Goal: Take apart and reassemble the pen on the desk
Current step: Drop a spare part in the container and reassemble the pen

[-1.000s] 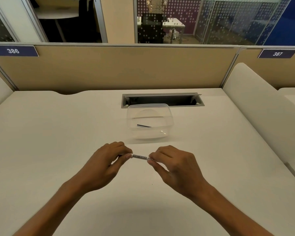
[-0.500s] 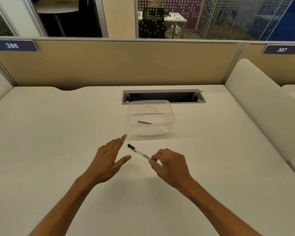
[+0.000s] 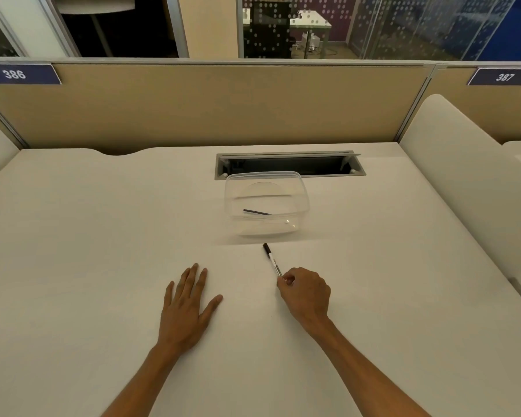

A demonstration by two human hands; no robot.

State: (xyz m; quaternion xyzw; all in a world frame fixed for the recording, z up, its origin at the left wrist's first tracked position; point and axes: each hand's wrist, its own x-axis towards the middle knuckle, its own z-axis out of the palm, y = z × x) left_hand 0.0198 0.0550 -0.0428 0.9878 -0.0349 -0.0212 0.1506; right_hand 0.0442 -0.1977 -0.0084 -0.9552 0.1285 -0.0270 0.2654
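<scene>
The right hand (image 3: 306, 291) pinches the marker pen (image 3: 272, 260) by its rear end, capped tip toward the clear container (image 3: 266, 203), probably setting it down; the left hand (image 3: 185, 308) rests flat, released, on the table (image 3: 73, 236).

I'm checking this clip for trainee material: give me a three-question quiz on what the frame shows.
1. True or false: the left hand grips the pen.
2. Which hand pinches the pen? A) left B) right C) both
3. Fill in: a thin dark rod lies inside the clear ____.

Key:
1. False: it lies flat and open on the desk, apart from the pen.
2. B: the right hand pinches the near end; the black cap end points at the container.
3. Container.
</scene>
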